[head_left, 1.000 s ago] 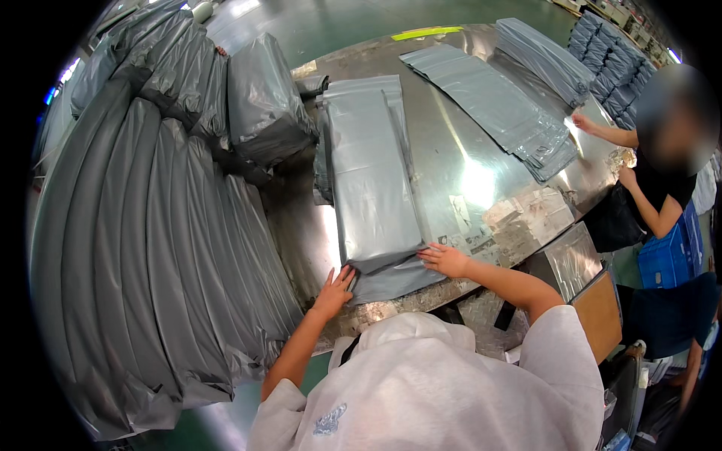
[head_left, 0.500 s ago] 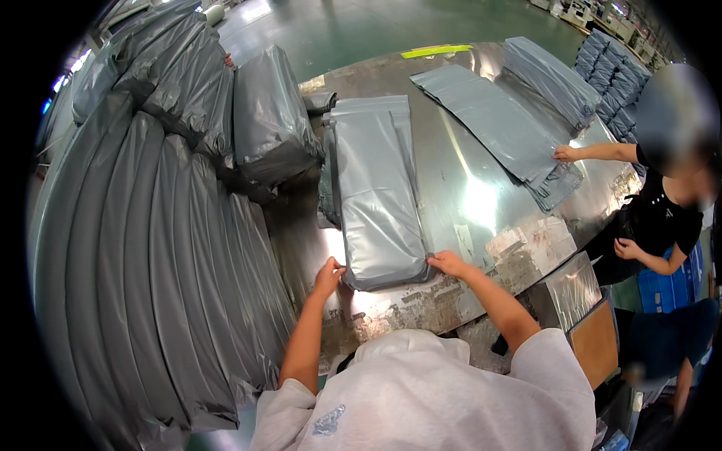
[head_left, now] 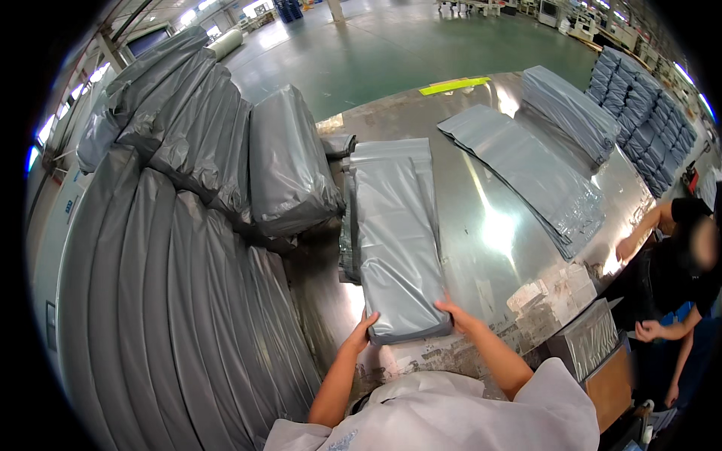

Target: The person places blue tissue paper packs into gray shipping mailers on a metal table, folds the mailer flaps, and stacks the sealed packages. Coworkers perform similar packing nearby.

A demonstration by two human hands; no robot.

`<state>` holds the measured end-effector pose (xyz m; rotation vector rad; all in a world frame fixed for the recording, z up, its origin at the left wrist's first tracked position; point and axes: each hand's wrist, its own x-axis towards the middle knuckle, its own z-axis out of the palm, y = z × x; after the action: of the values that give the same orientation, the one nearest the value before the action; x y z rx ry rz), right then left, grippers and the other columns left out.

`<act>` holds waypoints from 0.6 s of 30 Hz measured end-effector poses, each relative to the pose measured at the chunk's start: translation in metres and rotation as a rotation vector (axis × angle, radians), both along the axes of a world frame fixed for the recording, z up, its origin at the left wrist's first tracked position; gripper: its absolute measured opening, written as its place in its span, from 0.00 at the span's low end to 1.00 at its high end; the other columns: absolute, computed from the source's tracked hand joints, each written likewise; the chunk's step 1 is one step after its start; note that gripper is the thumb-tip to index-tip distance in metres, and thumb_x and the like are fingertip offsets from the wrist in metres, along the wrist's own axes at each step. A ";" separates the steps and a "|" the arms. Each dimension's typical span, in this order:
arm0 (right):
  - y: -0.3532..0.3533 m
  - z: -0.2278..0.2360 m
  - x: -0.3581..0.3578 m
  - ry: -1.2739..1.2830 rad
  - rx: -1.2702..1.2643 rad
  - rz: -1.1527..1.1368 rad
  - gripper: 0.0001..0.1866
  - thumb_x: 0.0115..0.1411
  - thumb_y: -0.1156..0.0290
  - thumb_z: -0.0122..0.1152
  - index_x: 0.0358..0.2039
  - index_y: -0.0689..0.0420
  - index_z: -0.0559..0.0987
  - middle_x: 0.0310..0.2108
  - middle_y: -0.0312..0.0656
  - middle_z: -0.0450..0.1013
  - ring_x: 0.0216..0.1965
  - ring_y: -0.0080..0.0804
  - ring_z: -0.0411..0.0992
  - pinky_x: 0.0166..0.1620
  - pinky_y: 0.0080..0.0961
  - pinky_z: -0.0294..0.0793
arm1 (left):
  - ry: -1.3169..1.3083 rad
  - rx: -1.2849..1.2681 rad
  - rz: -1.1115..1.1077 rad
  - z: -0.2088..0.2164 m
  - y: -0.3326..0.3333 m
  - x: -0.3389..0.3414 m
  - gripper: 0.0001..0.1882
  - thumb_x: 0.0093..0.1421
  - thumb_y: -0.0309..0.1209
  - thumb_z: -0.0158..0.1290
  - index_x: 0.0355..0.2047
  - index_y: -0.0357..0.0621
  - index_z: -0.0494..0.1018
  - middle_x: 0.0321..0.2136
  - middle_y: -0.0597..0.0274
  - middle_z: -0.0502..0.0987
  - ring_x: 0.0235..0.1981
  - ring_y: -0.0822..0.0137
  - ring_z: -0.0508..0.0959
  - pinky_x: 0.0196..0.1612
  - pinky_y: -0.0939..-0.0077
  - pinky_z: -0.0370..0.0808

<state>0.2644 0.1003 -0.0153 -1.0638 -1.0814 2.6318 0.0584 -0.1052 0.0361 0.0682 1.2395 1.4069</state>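
Note:
A long stack of grey plastic bags [head_left: 398, 248] lies on the metal table in front of me, its near end towards my body. My left hand [head_left: 362, 332] is closed on the near left corner, with the thumb over the edge. My right hand [head_left: 460, 316] grips the near right side, fingers against the edge and partly hidden. Just left of this stack, a smaller folded grey bundle [head_left: 350, 233] shows, partly covered by it.
Tall rows of packed grey bags [head_left: 195, 316] stand along the left, beside a bulky grey bundle [head_left: 289, 161]. Another fanned bag stack [head_left: 526, 177] lies on the metal table [head_left: 474, 263] to the right. A co-worker [head_left: 662, 270] stands at the right edge. A cardboard box [head_left: 609, 383] is at lower right.
My view has tilted up, so the table sits lower. My hands have shifted further along the sides of the bag stack. The co-worker's hand has left the fanned stack.

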 end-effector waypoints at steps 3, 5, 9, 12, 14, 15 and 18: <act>0.010 0.084 0.001 0.111 -0.105 0.065 0.39 0.45 0.67 0.60 0.56 0.63 0.53 0.48 0.47 0.62 0.51 0.36 0.60 0.54 0.32 0.57 | 0.069 0.035 0.014 0.065 0.013 0.003 0.39 0.48 0.39 0.53 0.56 0.39 0.49 0.51 0.56 0.61 0.52 0.62 0.62 0.54 0.72 0.57; 0.012 0.115 -0.001 0.146 -0.173 -0.002 0.38 0.44 0.69 0.60 0.55 0.64 0.54 0.47 0.46 0.63 0.50 0.36 0.60 0.54 0.32 0.57 | 0.149 0.067 0.053 0.099 0.020 0.003 0.38 0.48 0.38 0.53 0.56 0.38 0.50 0.49 0.55 0.63 0.51 0.63 0.62 0.53 0.72 0.57; -0.012 0.149 0.002 0.257 0.060 -0.148 0.36 0.43 0.71 0.60 0.53 0.64 0.57 0.45 0.45 0.65 0.48 0.35 0.63 0.51 0.30 0.60 | 0.373 0.215 0.090 0.161 0.007 0.011 0.38 0.47 0.36 0.54 0.56 0.37 0.51 0.49 0.54 0.63 0.52 0.64 0.61 0.54 0.73 0.55; -0.021 0.199 -0.016 0.291 0.234 -0.128 0.37 0.41 0.70 0.61 0.53 0.63 0.58 0.44 0.45 0.65 0.46 0.34 0.64 0.48 0.28 0.63 | 0.502 0.312 0.171 0.200 -0.010 -0.002 0.41 0.47 0.38 0.53 0.57 0.37 0.47 0.53 0.54 0.59 0.55 0.63 0.58 0.56 0.72 0.52; -0.007 0.217 -0.052 0.329 0.265 -0.095 0.38 0.41 0.69 0.61 0.54 0.62 0.57 0.44 0.45 0.65 0.45 0.34 0.64 0.48 0.29 0.62 | 0.642 0.514 0.264 0.226 -0.007 -0.021 0.40 0.50 0.42 0.50 0.58 0.37 0.46 0.55 0.53 0.55 0.56 0.63 0.55 0.57 0.72 0.51; -0.003 0.244 -0.078 0.335 0.236 -0.091 0.38 0.41 0.69 0.60 0.54 0.61 0.57 0.44 0.46 0.65 0.45 0.34 0.64 0.48 0.29 0.63 | 0.724 0.665 0.345 0.242 -0.001 -0.035 0.40 0.52 0.44 0.47 0.58 0.37 0.45 0.56 0.53 0.52 0.57 0.63 0.54 0.57 0.71 0.50; 0.023 0.298 -0.185 0.443 0.231 -0.006 0.36 0.43 0.68 0.59 0.53 0.60 0.58 0.43 0.45 0.66 0.44 0.33 0.64 0.48 0.29 0.63 | 0.821 0.672 0.759 0.282 0.007 -0.073 0.32 0.58 0.44 0.38 0.58 0.38 0.48 0.58 0.56 0.51 0.59 0.63 0.51 0.58 0.70 0.47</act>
<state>0.0798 0.1233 0.2823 -0.4096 -1.2237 2.4835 -0.0144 -0.0985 0.3179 0.7677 1.4379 2.5823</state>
